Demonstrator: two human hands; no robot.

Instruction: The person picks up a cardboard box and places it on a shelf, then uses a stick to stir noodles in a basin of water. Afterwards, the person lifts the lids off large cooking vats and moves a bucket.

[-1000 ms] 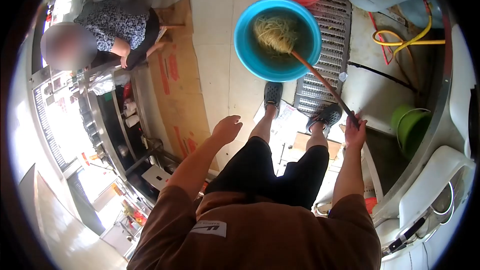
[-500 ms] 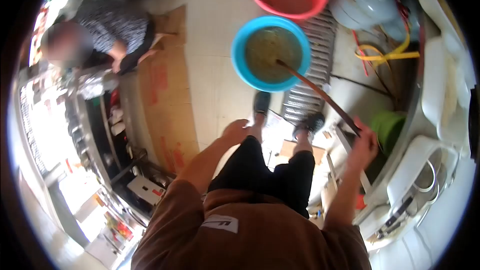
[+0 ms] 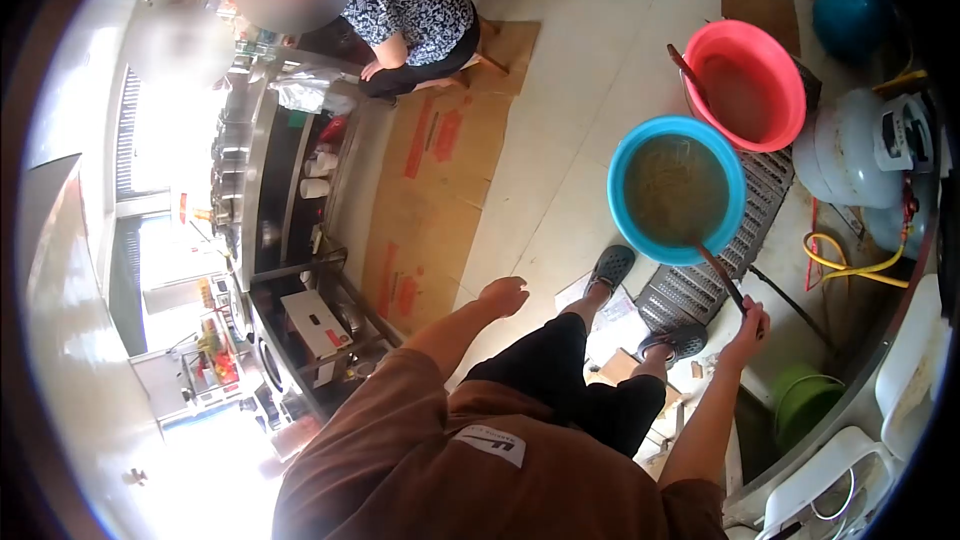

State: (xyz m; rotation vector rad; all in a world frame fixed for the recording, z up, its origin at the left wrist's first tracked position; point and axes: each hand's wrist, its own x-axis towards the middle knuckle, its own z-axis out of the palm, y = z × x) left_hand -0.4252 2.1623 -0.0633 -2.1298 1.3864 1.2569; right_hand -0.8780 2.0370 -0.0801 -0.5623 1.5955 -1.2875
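My right hand (image 3: 747,336) is closed around the upper end of a long brown wooden stick (image 3: 716,268). The stick slants down to the near rim of a blue basin (image 3: 620,214), and its lower end reaches the murky brownish liquid inside. My left hand (image 3: 503,296) hangs in the air to the left of my knees, with its fingers curled in. A small pale spot shows at its fingertips, too small to name. Behind the blue basin stands a pink basin (image 3: 793,105) of reddish-brown liquid, with another wooden stick (image 3: 688,76) leaning on its rim.
A person (image 3: 415,10) sits on a low stool at the upper left, by a metal counter. Flattened cardboard (image 3: 430,200) covers part of the floor. Gas cylinders (image 3: 845,150) with a yellow hose (image 3: 850,275) stand at the right, above a green bucket (image 3: 803,405). A ridged grate (image 3: 690,295) lies beneath the basins.
The view has swung left, so the basins now appear lower and further right. My right hand still grips the stick, which now sits nearer the basin's near rim. My left hand remains curled.
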